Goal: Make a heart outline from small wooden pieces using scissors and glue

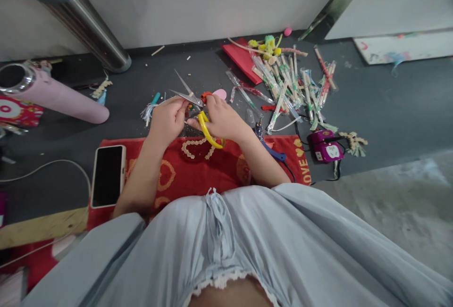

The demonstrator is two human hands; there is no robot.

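My right hand (224,117) is closed on a pair of scissors (211,133) with yellow handles. Their metal blades stand apart and point up and to the left, above my left hand (169,120). The fingers of my left hand are pinched together close to the blades; what they hold, if anything, is too small to make out. By my right fingertips is a small orange-red piece (205,96), and a pink oval (221,94) lies just beyond. Below my hands, a beige braided trim (187,150) lies curved on the red towel (201,175).
Many wrapped sticks (283,80) lie beside a red envelope (244,59). A blue glue gun (272,150) and a purple box (324,145) with cables are at right. At left are a phone (108,175), a pink bottle (67,97) and a metal table leg (95,29).
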